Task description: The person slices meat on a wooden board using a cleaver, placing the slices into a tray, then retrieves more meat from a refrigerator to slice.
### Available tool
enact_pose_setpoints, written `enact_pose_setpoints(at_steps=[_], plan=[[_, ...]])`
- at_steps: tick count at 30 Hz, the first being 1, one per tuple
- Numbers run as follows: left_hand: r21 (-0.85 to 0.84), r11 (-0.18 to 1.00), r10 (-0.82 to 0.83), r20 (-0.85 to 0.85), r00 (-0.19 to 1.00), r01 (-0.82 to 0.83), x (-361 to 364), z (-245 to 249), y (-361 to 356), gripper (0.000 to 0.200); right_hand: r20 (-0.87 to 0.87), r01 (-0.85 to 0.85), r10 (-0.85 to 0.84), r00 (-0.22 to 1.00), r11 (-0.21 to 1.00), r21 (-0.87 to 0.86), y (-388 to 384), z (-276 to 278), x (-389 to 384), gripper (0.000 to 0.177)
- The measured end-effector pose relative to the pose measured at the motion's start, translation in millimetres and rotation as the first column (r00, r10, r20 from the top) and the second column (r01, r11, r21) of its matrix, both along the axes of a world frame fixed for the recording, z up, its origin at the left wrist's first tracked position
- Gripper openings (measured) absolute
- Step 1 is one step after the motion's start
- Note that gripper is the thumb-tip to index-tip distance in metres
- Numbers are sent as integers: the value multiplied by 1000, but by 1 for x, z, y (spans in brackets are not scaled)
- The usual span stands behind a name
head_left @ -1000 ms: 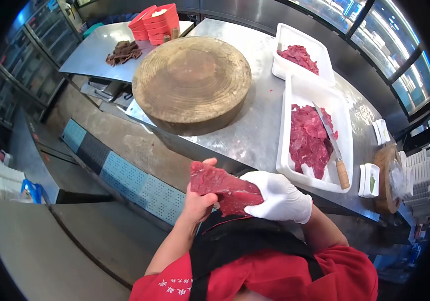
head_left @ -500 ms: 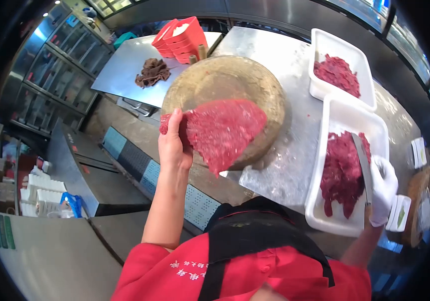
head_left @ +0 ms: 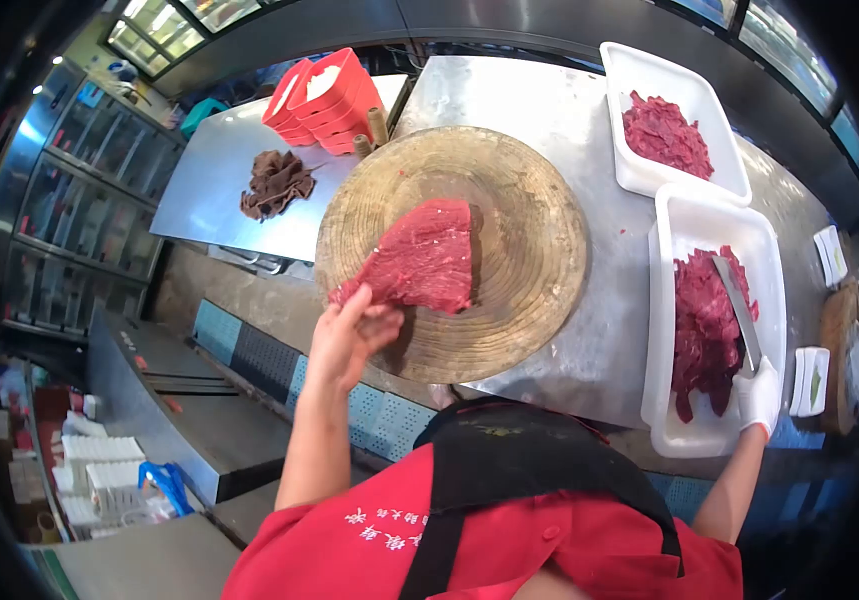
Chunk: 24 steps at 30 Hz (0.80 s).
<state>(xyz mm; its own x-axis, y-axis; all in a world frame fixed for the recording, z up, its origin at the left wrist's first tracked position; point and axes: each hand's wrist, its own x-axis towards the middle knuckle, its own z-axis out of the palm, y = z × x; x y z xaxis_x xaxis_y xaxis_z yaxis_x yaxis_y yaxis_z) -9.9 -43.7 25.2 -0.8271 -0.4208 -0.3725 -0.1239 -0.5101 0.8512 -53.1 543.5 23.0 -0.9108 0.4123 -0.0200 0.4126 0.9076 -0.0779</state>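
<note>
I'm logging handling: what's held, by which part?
Gloved right hand holds the long steel knife by its handle end. Whether the left hand grips the red meat slab is unclear.

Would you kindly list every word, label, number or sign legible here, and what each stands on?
No text reads with certainty.
White Chinese characters on the red shirt: too small and blurred to quote.
Faint mark on the black apron: too blurred to tell whether it is lettering.
</note>
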Motion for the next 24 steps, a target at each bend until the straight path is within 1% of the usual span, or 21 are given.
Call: enact_pose_setpoints(at_steps=[1,2,3,4,5,6,7,9,10,11,12,13,15,16,17,18,19,20,21,23,24], plan=[[-123,978,-139,206,969,167,14,16,-9,36,-2,41,-41,999,996,80,8,-9,1,50],[-205,917,-236,416,878,343,25,24,-21,33,-37,73,-70,997,992,101,13,-12,1,40],[-193,921,-236,412,880,338,29,19,-39,33,-38,68,-64,997,991,114,17,-11,3,40],[-585,744,-95,386,918,323,32,10,-56,29,-45,15,-10,999,993,114,20,-7,7,37],[-862,428,28,312,950,271,33,9,-65,24,-42,-41,46,998,992,117,13,2,9,35],[-927,327,91,224,970,183,31,12,-71,18,-22,69,-67,997,991,116,7,14,12,31],[-975,187,105,138,985,117,26,14,-74,22,-35,121,-118,992,986,113,19,13,16,29],[-983,178,-25,34,999,38,17,9,-76,30,-12,146,-147,989,987,-61,4,43,33,25],[-989,134,-131,36,991,53,14,1,-72,43,-64,243,-264,962,942,-232,-26,63,39,23],[-995,86,-243,36,969,59,9,-5,-65,55,-98,321,-390,916,856,-405,-52,78,45,20],[-993,76,-317,58,947,86,3,-7,-52,66,-127,259,-386,914,793,-551,-55,82,51,18],[-991,63,-393,81,916,114,-2,-8,-40,78,-127,277,-405,905,791,-546,-66,83,54,18],[-984,24,-482,143,864,177,-13,-23,-29,90,-374,-31,-392,840,654,-756,-105,83,50,16],[-988,-52,-457,153,876,145,-19,-24,-27,87,-384,-41,-408,828,640,-767,-126,87,46,15],[-989,-54,-482,148,863,140,-23,-24,-29,87,-397,-55,-423,815,625,-778,-150,91,41,14],[-980,-122,-507,196,840,155,-26,-26,-34,88,-279,19,-392,876,608,-794,-181,110,41,12],[-967,-193,-523,245,817,167,-27,-25,-38,88,-365,-119,-375,852,540,-833,-189,93,38,9],[-973,-183,-531,217,819,139,-30,-22,-38,82,-288,-68,-371,883,505,-861,-212,99,38,8],[-972,-193,-543,217,812,130,-34,-18,-39,82,-209,-18,-361,909,466,-885,-232,104,36,9],[-984,-55,-557,172,812,171,-39,-11,-42,71,-347,-174,-203,916,579,-797,-242,79,29,12],[-984,-65,-562,173,809,165,-41,-6,-46,71,-207,-79,-226,952,473,-878,-255,85,29,13]])
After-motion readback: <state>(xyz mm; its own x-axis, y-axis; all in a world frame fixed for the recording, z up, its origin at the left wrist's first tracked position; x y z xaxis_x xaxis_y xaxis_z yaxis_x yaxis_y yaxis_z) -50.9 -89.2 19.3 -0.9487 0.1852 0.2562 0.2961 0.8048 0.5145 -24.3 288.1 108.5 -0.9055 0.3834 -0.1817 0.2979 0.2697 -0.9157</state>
